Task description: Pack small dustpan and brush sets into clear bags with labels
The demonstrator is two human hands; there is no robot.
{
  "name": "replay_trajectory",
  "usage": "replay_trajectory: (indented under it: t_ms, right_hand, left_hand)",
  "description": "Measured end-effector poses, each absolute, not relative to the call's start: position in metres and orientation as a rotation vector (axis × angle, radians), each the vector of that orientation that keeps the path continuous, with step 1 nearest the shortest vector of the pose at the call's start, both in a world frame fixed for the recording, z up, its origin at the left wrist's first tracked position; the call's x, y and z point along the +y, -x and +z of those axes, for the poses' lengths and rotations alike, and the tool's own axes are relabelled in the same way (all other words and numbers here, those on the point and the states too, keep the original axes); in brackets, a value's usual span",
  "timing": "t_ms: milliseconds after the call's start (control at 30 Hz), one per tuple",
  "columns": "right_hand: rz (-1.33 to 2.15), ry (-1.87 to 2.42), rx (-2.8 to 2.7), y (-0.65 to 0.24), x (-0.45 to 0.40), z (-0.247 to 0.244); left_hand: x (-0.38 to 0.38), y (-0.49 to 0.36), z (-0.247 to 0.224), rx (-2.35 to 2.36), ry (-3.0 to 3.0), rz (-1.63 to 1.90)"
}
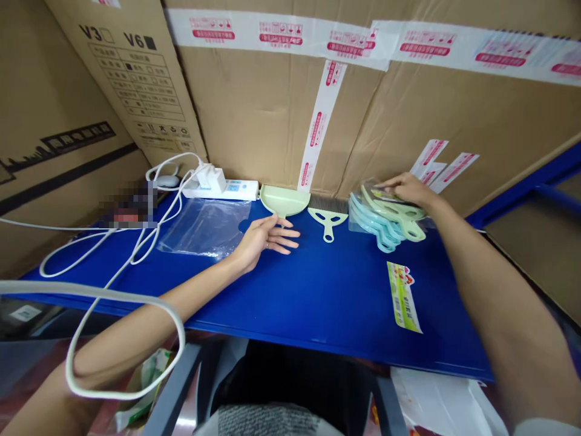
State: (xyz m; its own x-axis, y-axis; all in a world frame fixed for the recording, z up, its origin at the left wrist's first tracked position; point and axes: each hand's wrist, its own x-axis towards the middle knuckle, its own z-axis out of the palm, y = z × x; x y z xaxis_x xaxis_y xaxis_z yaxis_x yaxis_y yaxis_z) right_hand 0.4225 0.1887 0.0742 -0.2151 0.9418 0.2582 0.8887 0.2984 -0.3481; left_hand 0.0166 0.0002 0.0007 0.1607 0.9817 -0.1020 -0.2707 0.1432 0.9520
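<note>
A person's two bare arms reach forward over a blue surface (318,297) that is walled in by large cardboard boxes (254,115) sealed with white and red printed tape.

The left hand (265,237) lies open and flat on the surface, fingers spread loosely and pointing right, holding nothing. Its fingertips sit just below a pale green mini dustpan (284,200), which lies against the box wall with its handle toward the hand. Just right of the dustpan lies a small green hand brush (327,219), bristles toward the boxes, handle toward the person.

The right hand (405,187) rests palm down on top of a stack of green and light blue dustpan sets (385,221), fingers slightly curled over the pile. Whether it grips a piece cannot be told.

A printed paper label (403,295) lies alone on the surface below the stack. Left of the left hand lies a clear plastic bag (204,227). Behind it sits a white power strip (224,189) with a plugged-in adapter, and white cables (113,254) loop across the left end of the surface.
</note>
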Motion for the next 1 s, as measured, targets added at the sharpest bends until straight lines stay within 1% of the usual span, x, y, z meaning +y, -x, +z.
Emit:
replay_trajectory:
  t_ms: [33,167,300,367,467,633,767,867,933,1000]
  right_hand:
    - [0.113,1.665,-2.218,-0.416,0.189,0.072]
    - [0.084,1.780,-2.238,-0.401,0.175,0.083]
    - [-0.180,1.800,-2.155,-0.407,0.127,0.105]
    - [-0.135,1.835,-2.217,-0.412,0.096,0.107]
    - [0.032,1.762,-2.379,-0.408,0.059,0.093]
    - [-0.071,1.769,-2.402,-0.391,0.054,0.059]
    - [-0.095,1.762,-2.373,-0.390,0.065,0.053]
    - [-0.271,1.747,-2.235,-0.382,0.055,0.055]
    - [-0.464,1.629,-2.109,-0.364,0.038,0.057]
    - [-0.526,1.499,-2.124,-0.337,0.020,0.055]
  left_hand:
    - [0.000,-0.017,0.001,0.955,-0.982,1.135]
    - [0.000,-0.016,0.001,0.979,-1.000,1.135]
    - [0.000,-0.015,0.001,0.979,-1.016,1.158]
    - [0.000,-0.015,0.001,0.972,-1.032,1.154]
    - [0.000,-0.015,-0.001,0.969,-1.106,1.157]
    - [0.004,-0.014,-0.005,0.975,-1.389,1.228]
    - [0.008,-0.011,-0.008,1.044,-1.588,1.269]
    - [0.011,-0.005,-0.011,1.265,-1.888,1.270]
    - [0.014,-0.001,-0.013,1.451,-2.169,1.209]
    - [0.017,0.002,-0.016,1.598,-2.393,1.126]
